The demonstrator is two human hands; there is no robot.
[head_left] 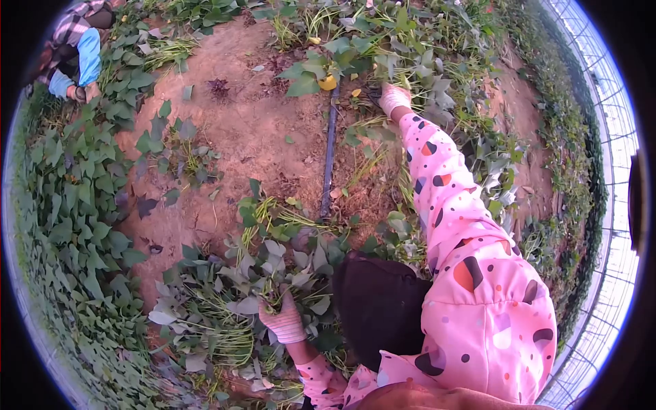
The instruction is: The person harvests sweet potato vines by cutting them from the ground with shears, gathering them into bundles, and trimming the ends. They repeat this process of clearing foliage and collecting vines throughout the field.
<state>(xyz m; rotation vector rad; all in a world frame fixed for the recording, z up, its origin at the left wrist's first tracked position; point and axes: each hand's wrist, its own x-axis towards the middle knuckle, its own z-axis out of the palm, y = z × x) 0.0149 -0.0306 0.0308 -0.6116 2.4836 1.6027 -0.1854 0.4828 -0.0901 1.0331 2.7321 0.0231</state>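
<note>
My left hand, in a pale striped glove, is closed around sweet potato vine stems in a bunch of cut-looking leafy vines low in the head view. My right arm, in a pink patterned sleeve, stretches far forward. At its end my right hand, also gloved, is closed among the vines at the upper right. Leaves partly cover its fingers, and a dark shape lies beside them, so what it holds cannot be made out.
A black drip pipe runs along the reddish soil between the plants. Dense vines grow on the left. Another person's hand and blue sleeve show at the upper left. A dark cap brim hides ground near my body.
</note>
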